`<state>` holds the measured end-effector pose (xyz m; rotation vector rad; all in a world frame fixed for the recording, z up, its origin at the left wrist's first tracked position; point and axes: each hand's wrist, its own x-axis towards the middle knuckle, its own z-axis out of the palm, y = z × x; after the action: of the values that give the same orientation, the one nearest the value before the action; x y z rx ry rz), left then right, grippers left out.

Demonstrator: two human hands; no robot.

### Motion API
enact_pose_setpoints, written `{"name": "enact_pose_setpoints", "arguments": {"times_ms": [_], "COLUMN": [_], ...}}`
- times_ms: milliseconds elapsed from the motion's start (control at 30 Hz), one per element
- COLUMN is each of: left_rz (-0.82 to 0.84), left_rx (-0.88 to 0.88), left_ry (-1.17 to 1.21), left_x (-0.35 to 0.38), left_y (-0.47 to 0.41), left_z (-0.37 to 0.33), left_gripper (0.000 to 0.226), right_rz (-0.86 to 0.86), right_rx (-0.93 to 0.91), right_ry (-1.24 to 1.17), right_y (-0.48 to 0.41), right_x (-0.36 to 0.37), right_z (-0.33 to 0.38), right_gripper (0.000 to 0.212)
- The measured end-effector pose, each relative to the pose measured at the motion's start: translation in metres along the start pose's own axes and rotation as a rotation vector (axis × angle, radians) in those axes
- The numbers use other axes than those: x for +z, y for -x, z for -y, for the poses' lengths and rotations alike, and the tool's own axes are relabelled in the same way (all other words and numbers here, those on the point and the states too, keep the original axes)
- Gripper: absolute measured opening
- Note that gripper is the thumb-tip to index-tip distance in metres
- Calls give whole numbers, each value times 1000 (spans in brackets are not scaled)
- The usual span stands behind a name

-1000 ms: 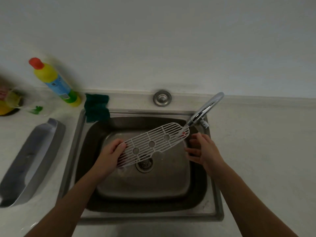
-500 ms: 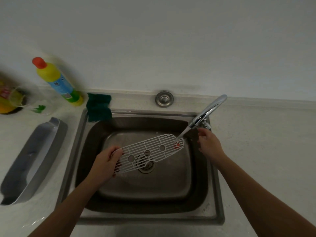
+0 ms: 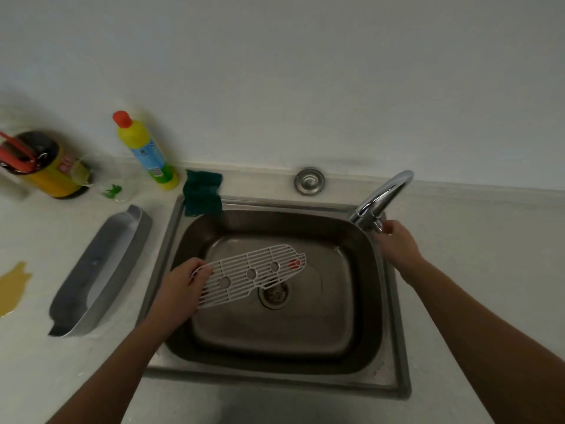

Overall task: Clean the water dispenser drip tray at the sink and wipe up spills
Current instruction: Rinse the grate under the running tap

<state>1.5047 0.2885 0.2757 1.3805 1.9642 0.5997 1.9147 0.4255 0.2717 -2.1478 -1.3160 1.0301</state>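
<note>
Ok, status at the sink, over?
Left hand grips white grate over sink. Right hand on faucet. No water visible. Nothing blocking.

Yellow spill and red-lidded canister cut at left edge

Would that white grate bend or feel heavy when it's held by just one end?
The white grate probably stays stiff: the left hand grips one end and the rest juts out unsagging over the sink. Likely light, being mostly slots. Perhaps slippery if wet.

left hand gripping white grate over sink | right hand on faucet
</note>
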Motion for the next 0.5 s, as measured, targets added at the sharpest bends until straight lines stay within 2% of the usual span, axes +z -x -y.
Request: {"name": "enact_pose_setpoints", "arguments": {"times_ms": [133, 200, 400, 500], "left_rz": [-84, -85, 7, 12], "left_rx": [33, 51, -11, -31], "left_ry": [53, 35, -326, -83], "left_x": [-28, -32, -10, -13], "left_y": [3, 6, 19, 24], "left_z": [1, 6, 32, 35], "left_gripper": [10, 17, 24, 26], "right_rz": [139, 198, 322, 298], "right_rx": [1, 46, 114, 111], "right_ry": [-10, -55, -103, -134], "right_y": [40, 65, 127, 141], "right_x": [18, 29, 57, 56], "right_z": [-17, -30, -61, -59], "right_gripper": [29, 24, 24, 23]}}
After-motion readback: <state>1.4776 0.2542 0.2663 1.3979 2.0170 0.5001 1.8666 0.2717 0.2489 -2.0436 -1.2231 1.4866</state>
